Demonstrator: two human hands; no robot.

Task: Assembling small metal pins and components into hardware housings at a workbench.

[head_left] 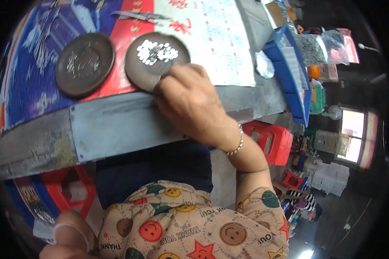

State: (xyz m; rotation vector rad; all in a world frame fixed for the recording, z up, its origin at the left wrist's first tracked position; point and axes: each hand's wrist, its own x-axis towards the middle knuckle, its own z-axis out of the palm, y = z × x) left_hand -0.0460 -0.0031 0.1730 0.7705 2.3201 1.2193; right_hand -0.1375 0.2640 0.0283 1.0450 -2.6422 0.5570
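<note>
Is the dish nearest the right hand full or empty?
Neither: small white pieces cluster in the dish, with bare brown surface showing around them.

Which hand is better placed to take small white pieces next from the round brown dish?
Probably the right hand, close by the dish; the left hand is low, off the grey metal table.

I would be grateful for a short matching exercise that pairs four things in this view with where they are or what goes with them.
Column one
1. Left brown dish
2. Right brown dish
3. Blue tray
4. Right hand

Column two
A. At the right end of the table
B. Holds small white pieces
C. Has a bracelet at its wrist
D. Holds thin metallic pieces

Right pairs: 1-D, 2-B, 3-A, 4-C
</note>
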